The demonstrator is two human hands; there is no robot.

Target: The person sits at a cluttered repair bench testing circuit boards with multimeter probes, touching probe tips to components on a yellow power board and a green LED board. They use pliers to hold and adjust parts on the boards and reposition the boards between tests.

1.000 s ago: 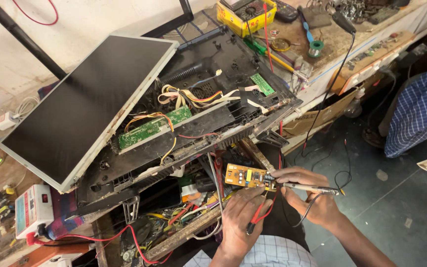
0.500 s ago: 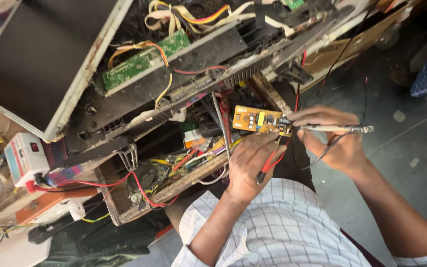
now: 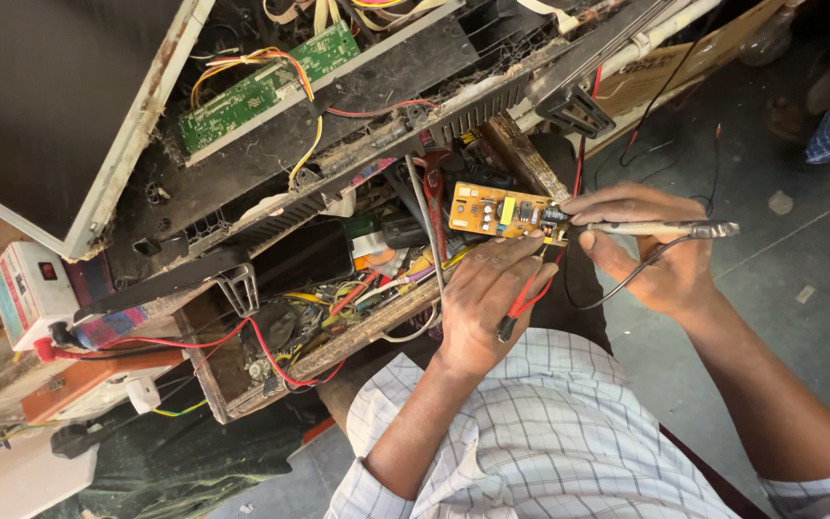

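Small yellow circuit board (image 3: pixel 503 213) at frame centre, steadied by left hand (image 3: pixel 480 298) — fingertips pressed together along its lower edge, red-tipped probe lead (image 3: pixel 521 306) tucked under.

Right hand (image 3: pixel 647 259) pinching slim soldering iron (image 3: pixel 663 229) pen-style, tip at board's right end. Light, stiff, likely fragile — best gripped by bare edges, clear of components.

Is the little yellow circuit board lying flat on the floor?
No, the yellow circuit board is held up by the left hand, while the right hand brings a soldering iron to its edge.
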